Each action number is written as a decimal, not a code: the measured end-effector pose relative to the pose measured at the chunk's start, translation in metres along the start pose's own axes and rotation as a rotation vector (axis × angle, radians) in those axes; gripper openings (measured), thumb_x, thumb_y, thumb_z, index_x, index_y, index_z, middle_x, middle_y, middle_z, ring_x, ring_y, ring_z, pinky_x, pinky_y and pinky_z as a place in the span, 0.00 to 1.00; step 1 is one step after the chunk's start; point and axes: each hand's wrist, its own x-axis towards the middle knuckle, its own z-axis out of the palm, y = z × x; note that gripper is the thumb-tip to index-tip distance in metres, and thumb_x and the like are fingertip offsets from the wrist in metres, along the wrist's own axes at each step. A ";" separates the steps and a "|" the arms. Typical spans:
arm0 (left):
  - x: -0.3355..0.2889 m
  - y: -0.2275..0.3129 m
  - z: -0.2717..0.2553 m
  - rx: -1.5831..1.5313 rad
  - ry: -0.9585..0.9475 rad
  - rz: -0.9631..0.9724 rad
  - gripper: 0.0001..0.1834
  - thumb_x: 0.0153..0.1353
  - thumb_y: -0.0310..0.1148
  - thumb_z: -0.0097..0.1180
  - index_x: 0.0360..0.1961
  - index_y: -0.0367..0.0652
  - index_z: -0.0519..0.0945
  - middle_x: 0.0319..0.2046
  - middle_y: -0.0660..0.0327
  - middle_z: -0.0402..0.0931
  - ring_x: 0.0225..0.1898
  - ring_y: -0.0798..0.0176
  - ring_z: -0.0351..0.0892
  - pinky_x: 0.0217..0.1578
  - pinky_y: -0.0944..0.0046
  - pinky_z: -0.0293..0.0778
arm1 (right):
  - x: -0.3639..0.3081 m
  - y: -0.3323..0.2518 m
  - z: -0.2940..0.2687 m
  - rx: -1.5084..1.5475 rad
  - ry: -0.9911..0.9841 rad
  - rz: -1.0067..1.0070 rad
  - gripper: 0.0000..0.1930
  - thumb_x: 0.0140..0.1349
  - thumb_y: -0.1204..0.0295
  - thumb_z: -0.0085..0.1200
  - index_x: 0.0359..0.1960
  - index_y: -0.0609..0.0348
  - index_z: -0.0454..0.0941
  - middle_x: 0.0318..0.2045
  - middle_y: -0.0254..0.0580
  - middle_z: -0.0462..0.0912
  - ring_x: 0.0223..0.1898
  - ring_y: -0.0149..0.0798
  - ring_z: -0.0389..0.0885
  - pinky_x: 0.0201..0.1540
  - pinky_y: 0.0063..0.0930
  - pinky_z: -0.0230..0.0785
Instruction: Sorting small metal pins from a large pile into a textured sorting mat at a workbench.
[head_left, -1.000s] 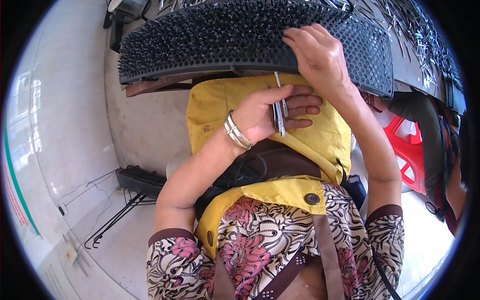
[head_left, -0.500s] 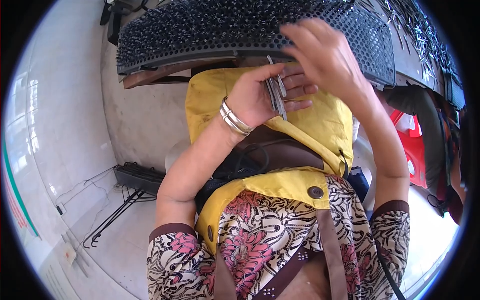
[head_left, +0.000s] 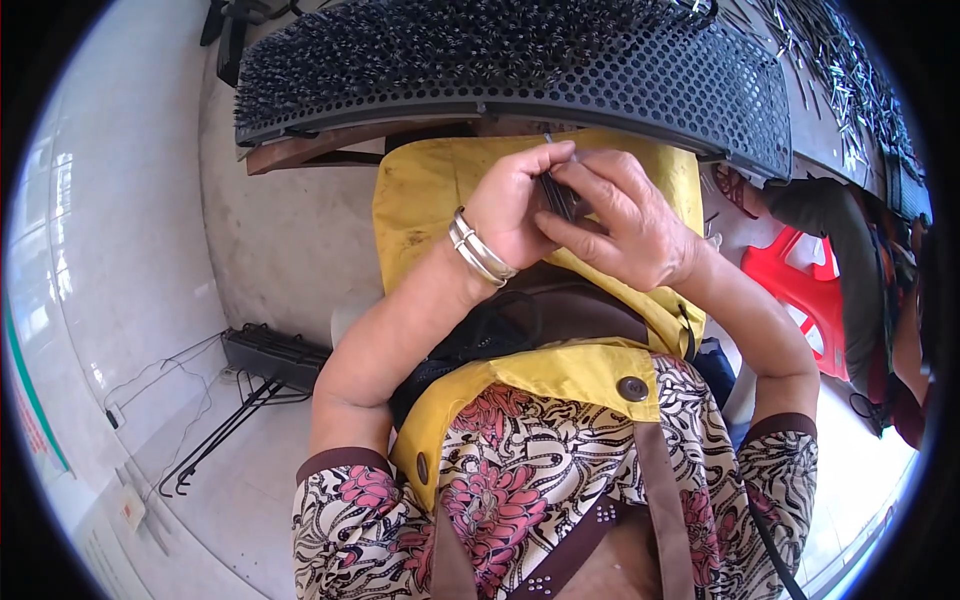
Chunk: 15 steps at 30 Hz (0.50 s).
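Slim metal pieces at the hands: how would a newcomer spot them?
Find the yellow apron, then the left hand over it. The slim metal pieces lie between it and the right hand, unlike the upright ones in the black rack.

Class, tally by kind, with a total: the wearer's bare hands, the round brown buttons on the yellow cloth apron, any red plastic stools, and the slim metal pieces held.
Bare hands (left hand, right hand): 2
Round brown buttons: 2
Red plastic stool: 1
Slim metal pieces: partly hidden between the hands, not countable
Total counted: 5
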 end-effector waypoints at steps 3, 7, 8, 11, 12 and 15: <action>-0.001 -0.005 0.010 -0.049 0.039 -0.029 0.20 0.62 0.39 0.38 0.46 0.32 0.70 0.45 0.53 0.72 0.45 0.57 0.72 0.53 0.62 0.62 | -0.002 0.001 0.003 0.007 0.004 -0.013 0.18 0.41 0.71 0.53 0.37 0.64 0.76 0.43 0.57 0.70 0.43 0.53 0.69 0.40 0.41 0.67; -0.001 -0.005 0.010 -0.001 0.053 -0.040 0.24 0.62 0.44 0.39 0.47 0.33 0.70 0.44 0.54 0.73 0.46 0.57 0.71 0.55 0.58 0.60 | -0.001 0.002 0.007 -0.035 0.156 0.006 0.15 0.42 0.74 0.54 0.34 0.64 0.76 0.38 0.52 0.74 0.38 0.50 0.72 0.36 0.36 0.69; -0.008 -0.003 0.017 0.020 0.074 -0.034 0.22 0.60 0.47 0.43 0.42 0.37 0.71 0.37 0.59 0.72 0.40 0.61 0.72 0.48 0.59 0.64 | 0.001 0.001 0.007 0.049 0.220 0.133 0.14 0.41 0.77 0.55 0.33 0.65 0.75 0.36 0.50 0.75 0.35 0.48 0.74 0.34 0.33 0.69; -0.011 0.001 0.004 0.115 0.090 -0.017 0.26 0.56 0.55 0.48 0.41 0.41 0.71 0.32 0.63 0.73 0.36 0.65 0.73 0.42 0.57 0.68 | 0.010 -0.007 -0.007 0.179 0.316 0.382 0.11 0.43 0.83 0.57 0.32 0.66 0.75 0.28 0.41 0.78 0.28 0.35 0.77 0.29 0.23 0.69; -0.016 -0.003 0.006 0.360 0.220 0.197 0.27 0.56 0.54 0.48 0.44 0.40 0.70 0.35 0.62 0.73 0.38 0.65 0.73 0.42 0.58 0.69 | 0.010 -0.009 -0.011 0.441 0.323 0.677 0.09 0.46 0.83 0.56 0.32 0.66 0.76 0.26 0.40 0.79 0.26 0.32 0.77 0.29 0.21 0.69; -0.025 -0.005 0.006 0.733 0.247 0.477 0.25 0.59 0.44 0.51 0.49 0.35 0.68 0.41 0.58 0.74 0.39 0.68 0.74 0.38 0.67 0.71 | 0.007 -0.001 -0.014 0.851 0.334 1.045 0.05 0.53 0.81 0.54 0.32 0.67 0.76 0.21 0.37 0.78 0.22 0.24 0.74 0.26 0.16 0.67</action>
